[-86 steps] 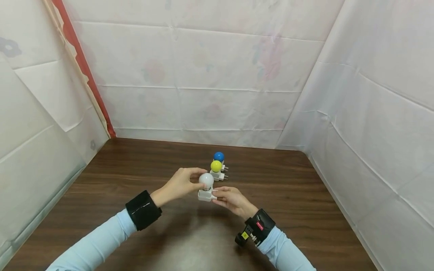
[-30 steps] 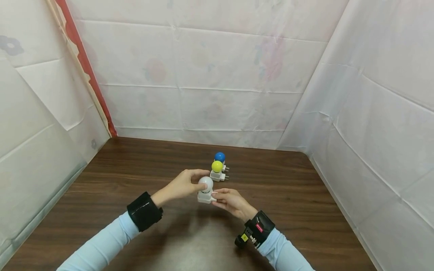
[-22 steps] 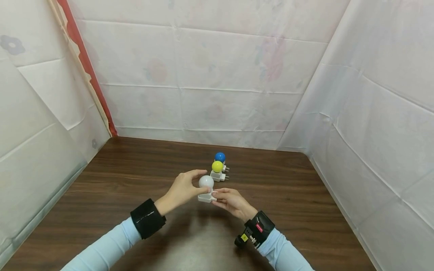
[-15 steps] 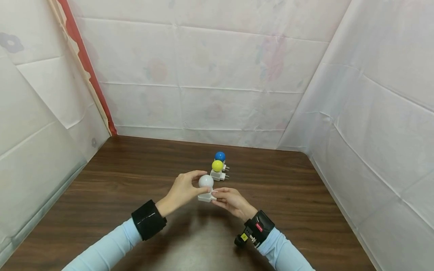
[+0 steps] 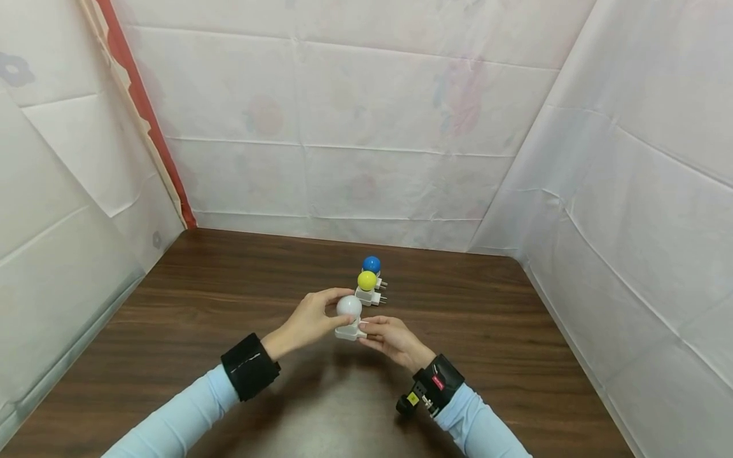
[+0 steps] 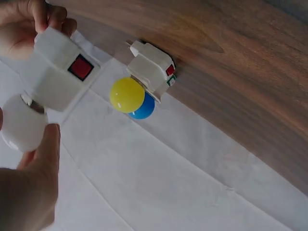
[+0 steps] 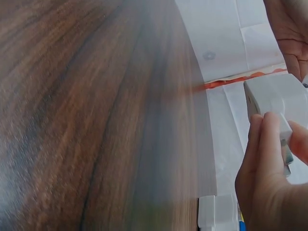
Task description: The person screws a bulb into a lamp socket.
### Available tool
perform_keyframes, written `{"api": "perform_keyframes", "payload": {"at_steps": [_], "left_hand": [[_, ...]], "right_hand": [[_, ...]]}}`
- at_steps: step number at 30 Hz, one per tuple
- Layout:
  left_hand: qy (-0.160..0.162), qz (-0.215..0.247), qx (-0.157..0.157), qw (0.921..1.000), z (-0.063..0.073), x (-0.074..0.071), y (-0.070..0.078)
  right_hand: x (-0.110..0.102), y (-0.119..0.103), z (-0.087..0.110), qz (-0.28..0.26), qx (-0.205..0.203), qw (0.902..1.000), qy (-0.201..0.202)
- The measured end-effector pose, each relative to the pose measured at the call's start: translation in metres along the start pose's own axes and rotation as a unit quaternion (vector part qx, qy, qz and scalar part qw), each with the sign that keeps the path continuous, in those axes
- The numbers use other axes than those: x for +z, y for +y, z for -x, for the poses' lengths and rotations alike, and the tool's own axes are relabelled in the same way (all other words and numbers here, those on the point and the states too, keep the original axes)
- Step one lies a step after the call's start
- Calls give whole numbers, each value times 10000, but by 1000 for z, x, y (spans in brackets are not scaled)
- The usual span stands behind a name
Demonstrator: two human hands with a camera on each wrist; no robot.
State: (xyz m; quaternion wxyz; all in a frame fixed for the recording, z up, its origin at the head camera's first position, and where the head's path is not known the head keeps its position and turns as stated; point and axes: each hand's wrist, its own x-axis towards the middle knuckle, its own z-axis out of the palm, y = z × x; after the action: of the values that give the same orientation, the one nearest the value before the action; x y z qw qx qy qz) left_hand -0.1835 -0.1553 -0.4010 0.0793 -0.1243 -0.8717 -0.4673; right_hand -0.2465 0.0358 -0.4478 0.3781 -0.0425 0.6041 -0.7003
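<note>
My left hand [image 5: 311, 320] pinches a white light bulb [image 5: 349, 306] between thumb and fingers; the left wrist view shows the bulb [image 6: 23, 123] with a bit of its metal base at the neck of a white plug-in lamp socket [image 6: 60, 72]. A red switch [image 6: 81, 67] sits on the socket's face. My right hand [image 5: 395, 342] grips the plug end of that socket [image 5: 346, 333], its fingers [image 7: 269, 144] along one side in the right wrist view. The socket is held up over the table with the bulb on top.
Just behind stands a yellow bulb [image 5: 367, 280] in a white socket [image 5: 364, 297], prongs pointing right. A blue bulb [image 5: 371, 264] in a similar socket is behind it. The dark wooden table [image 5: 240, 273] is bordered by white sheeting [image 5: 343, 184].
My left fingers have shifted their grip around the white bulb, the thumb moving from its side to lower near the neck. The right hand stays on the socket; the yellow and blue bulbs stay put.
</note>
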Motion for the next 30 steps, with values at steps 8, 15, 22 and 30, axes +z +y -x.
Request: {"api": "perform_keyframes", "payload": {"at_steps": [8, 15, 22, 30], "left_hand": [[-1034, 733, 30, 9919, -7, -7, -10], [-1208, 1063, 100, 9869, -12, -3, -11], [38, 498, -324, 9982, -11, 11, -6], [755, -40, -204, 9969, -7, 18, -6]], "right_hand": [[-4, 2, 1, 125, 47, 9999, 40], [-8, 4, 2, 33, 45, 9999, 124], [-12, 4, -1, 28, -58, 9996, 276], [-14, 4, -7, -3, -144, 9994, 305]]}}
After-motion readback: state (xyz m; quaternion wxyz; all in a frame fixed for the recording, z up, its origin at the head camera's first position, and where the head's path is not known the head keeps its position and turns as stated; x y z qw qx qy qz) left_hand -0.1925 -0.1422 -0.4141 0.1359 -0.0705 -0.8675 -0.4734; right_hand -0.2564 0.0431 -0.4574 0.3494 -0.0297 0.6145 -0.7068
